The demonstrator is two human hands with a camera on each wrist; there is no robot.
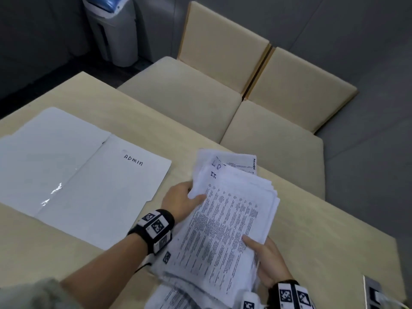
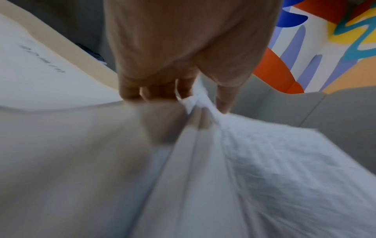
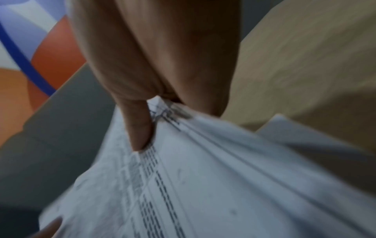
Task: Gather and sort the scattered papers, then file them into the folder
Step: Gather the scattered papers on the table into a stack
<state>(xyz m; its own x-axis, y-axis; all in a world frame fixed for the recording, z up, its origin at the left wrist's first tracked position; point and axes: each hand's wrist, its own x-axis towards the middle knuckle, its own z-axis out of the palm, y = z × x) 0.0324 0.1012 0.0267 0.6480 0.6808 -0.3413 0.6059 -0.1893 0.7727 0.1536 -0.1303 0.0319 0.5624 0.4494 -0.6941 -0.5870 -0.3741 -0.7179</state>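
A thick, uneven stack of printed papers (image 1: 225,217) is held above the table between both hands. My left hand (image 1: 185,201) grips its left edge, thumb on the top sheet and fingers underneath. My right hand (image 1: 265,259) grips the near right edge the same way. In the left wrist view the left hand (image 2: 195,96) pinches the bunched paper edge (image 2: 234,153). In the right wrist view the thumb of the right hand (image 3: 146,122) presses on the printed sheets (image 3: 203,185). A white folder (image 1: 73,172) marked ADMIN lies open on the table to the left.
More loose sheets (image 1: 171,295) lie on the table under the stack near the front edge. Two beige chairs (image 1: 200,90) stand behind the beige table (image 1: 323,230). A grey bin (image 1: 111,30) stands at the back left. A socket box (image 1: 376,293) sits at the right edge.
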